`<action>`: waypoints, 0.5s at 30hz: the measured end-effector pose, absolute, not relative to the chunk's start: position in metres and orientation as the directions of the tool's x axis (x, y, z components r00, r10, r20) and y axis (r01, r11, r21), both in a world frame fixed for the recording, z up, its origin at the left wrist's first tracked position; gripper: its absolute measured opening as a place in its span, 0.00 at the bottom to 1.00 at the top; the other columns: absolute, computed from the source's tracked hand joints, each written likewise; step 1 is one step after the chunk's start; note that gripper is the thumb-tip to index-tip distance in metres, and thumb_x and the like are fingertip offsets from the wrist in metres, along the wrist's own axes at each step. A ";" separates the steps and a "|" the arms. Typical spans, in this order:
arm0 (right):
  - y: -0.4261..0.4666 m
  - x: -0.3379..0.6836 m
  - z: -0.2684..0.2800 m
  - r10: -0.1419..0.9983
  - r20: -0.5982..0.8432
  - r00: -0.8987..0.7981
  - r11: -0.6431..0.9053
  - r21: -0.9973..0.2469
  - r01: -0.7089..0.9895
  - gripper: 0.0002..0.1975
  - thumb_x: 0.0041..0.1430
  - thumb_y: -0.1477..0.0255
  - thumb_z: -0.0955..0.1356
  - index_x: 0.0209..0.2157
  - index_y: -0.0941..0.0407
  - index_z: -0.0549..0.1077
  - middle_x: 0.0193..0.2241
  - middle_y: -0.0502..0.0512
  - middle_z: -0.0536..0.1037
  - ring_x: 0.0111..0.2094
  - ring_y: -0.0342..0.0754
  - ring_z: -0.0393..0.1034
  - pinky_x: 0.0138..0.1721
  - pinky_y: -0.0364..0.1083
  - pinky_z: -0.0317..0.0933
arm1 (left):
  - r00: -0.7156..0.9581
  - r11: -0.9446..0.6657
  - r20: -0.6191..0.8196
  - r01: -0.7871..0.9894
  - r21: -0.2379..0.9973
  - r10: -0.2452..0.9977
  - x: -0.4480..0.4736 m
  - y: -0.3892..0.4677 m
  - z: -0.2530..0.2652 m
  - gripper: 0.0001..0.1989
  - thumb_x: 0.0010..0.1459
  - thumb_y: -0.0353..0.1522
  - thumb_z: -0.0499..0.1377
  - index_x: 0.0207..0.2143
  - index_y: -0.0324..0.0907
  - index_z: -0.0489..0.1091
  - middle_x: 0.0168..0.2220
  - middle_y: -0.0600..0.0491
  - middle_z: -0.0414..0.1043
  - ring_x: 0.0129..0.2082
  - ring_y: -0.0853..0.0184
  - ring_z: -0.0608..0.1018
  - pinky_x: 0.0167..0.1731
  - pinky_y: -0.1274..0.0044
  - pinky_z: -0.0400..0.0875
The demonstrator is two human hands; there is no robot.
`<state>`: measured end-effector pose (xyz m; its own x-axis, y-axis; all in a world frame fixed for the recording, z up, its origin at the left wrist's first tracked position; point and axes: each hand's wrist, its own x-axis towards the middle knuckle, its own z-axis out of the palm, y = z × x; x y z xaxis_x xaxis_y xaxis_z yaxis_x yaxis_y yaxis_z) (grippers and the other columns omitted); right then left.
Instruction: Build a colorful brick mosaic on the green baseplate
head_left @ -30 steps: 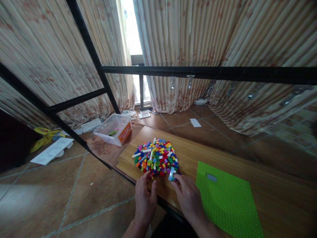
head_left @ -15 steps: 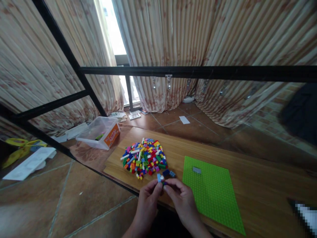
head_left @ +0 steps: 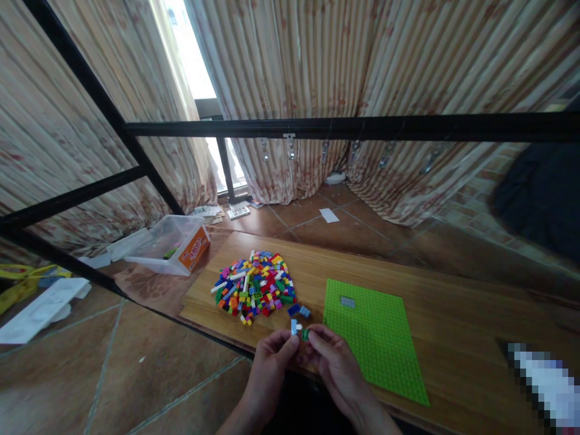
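Between the thumb and fingers of my left hand (head_left: 274,356) is a light blue toy brick (head_left: 294,327), with a small white brick (head_left: 298,327) at its right side. My right hand (head_left: 333,356) pinches a dark green brick (head_left: 305,333) close by; whether it touches the white one I cannot tell. Both hands are over the table's near edge. Just beyond them lie a dark blue brick (head_left: 294,310) and a lighter blue brick (head_left: 305,312). To the right, a green baseplate (head_left: 376,344) bears one grey brick (head_left: 348,302) near its far left corner.
A heap of colourful bricks (head_left: 256,287) sits on the wooden table (head_left: 362,264) at left. Beyond it stands a clear plastic box (head_left: 158,260) with an orange label. A black metal rail (head_left: 317,128) crosses in front of the curtains (head_left: 290,72).
The view has shifted a little, so the table things appear farther left. The green brick in my right hand has turned into clearer sight beside the light blue and white bricks.
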<state>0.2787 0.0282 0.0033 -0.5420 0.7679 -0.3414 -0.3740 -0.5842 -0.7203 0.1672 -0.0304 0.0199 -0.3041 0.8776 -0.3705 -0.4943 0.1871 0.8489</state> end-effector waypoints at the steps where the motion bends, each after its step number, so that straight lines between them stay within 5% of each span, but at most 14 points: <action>1: 0.028 0.279 0.002 0.777 -0.342 -0.529 -0.574 -0.730 -0.370 0.14 0.45 0.62 0.76 0.31 0.56 0.76 0.23 0.48 0.72 0.25 0.40 0.63 0.30 0.42 0.62 | -0.318 0.188 -0.369 -0.478 0.858 0.873 0.168 -0.030 0.019 0.14 0.50 0.40 0.65 0.29 0.36 0.74 0.24 0.53 0.72 0.24 0.74 0.70 0.27 0.82 0.64; 8: 0.026 0.280 0.003 0.828 -0.325 -0.457 -0.445 -0.877 -0.183 0.16 0.45 0.59 0.75 0.28 0.57 0.76 0.21 0.48 0.72 0.23 0.41 0.63 0.26 0.41 0.58 | -0.272 0.221 -0.330 -0.364 0.905 0.904 0.168 -0.030 0.013 0.17 0.51 0.43 0.63 0.34 0.38 0.73 0.28 0.53 0.73 0.26 0.69 0.72 0.29 0.79 0.67; 15: 0.022 0.284 0.000 0.773 -0.393 -0.497 -0.556 -0.798 -0.232 0.16 0.43 0.60 0.76 0.28 0.57 0.76 0.20 0.47 0.71 0.22 0.41 0.63 0.24 0.41 0.59 | -0.317 0.225 -0.303 -0.259 0.939 0.899 0.175 -0.032 0.008 0.17 0.53 0.44 0.60 0.34 0.38 0.71 0.25 0.54 0.69 0.25 0.71 0.70 0.25 0.81 0.66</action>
<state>0.2840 0.0219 0.0001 -0.4974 0.7732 -0.3934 -0.2320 -0.5556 -0.7984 0.1747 -0.0322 0.0084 -0.3171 0.8988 -0.3027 -0.2592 0.2249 0.9393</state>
